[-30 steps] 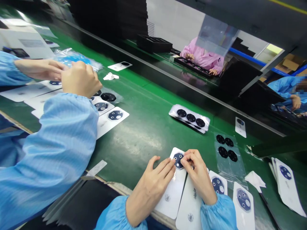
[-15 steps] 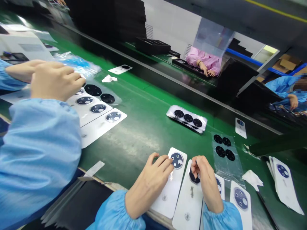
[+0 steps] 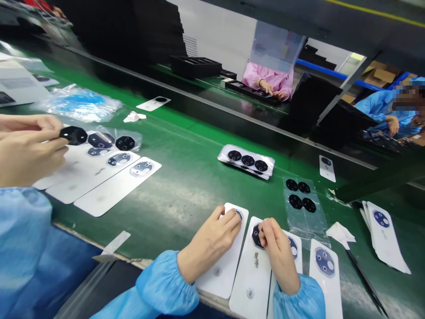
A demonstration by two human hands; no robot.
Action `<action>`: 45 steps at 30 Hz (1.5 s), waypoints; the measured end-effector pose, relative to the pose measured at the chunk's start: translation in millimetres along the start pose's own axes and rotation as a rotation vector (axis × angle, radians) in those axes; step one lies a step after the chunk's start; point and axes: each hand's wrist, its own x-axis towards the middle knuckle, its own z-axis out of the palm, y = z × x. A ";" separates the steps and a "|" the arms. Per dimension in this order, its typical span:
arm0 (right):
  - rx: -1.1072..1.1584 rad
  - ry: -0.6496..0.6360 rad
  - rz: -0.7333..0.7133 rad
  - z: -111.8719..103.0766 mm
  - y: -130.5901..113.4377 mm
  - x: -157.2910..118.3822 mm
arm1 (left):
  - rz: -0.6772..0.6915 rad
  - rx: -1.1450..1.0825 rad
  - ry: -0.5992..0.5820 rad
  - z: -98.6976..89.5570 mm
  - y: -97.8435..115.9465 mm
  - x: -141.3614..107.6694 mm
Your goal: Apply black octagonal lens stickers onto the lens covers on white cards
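My left hand point(image 3: 212, 239) lies over the upper end of a white phone-back-shaped panel point(image 3: 219, 274), its bent fingers resting across the dark octagonal disc point(image 3: 239, 215) there. Most of that disc is hidden. To its right, my right hand point(image 3: 277, 250) has thumb and fingers pinched at the edge of a black octagonal disc point(image 3: 256, 236) on a second white panel point(image 3: 247, 277). A small dark bit shows at those fingertips; I cannot make out what it is. Two more white panels with discs, one a panel point(image 3: 327, 283) at the right, lie alongside.
Tweezers point(image 3: 365, 279) and a crumpled white paper point(image 3: 341, 233) lie right, near stacked panels point(image 3: 387, 235). Beyond are a clear sheet with black discs point(image 3: 307, 221) and a stack of disc strips point(image 3: 247, 170). At left, a co-worker's hands point(image 3: 29, 150) hold a black disc point(image 3: 73, 135).
The view has shifted a little. My left fingers now cover more of their disc, while my right hand still pinches at its disc. The co-worker's hands have moved lower left and hold up a black disc.
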 end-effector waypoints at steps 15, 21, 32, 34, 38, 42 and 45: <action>0.010 0.011 -0.016 -3.0 -4.9 -0.8 | -0.004 0.021 0.037 -5.4 -7.6 -8.7; 0.001 0.009 -0.005 -3.6 -6.5 -0.4 | 0.050 0.122 0.043 -10.5 -3.5 -11.3; -0.018 -0.011 0.005 -2.8 -4.8 0.3 | 0.026 0.212 -0.026 -14.2 2.7 -28.5; -0.008 -0.013 0.009 -3.1 -5.3 0.4 | 0.025 0.197 -0.007 -12.0 2.6 -30.5; 0.036 0.006 0.014 -3.8 -4.7 1.6 | -0.006 0.140 0.066 -8.0 1.5 -33.3; 0.130 0.035 0.032 -3.3 -3.2 4.3 | -0.066 0.083 0.087 -8.6 1.7 -32.5; 0.214 0.040 0.067 -3.2 -4.8 6.5 | -0.076 0.063 0.087 -7.8 2.1 -31.9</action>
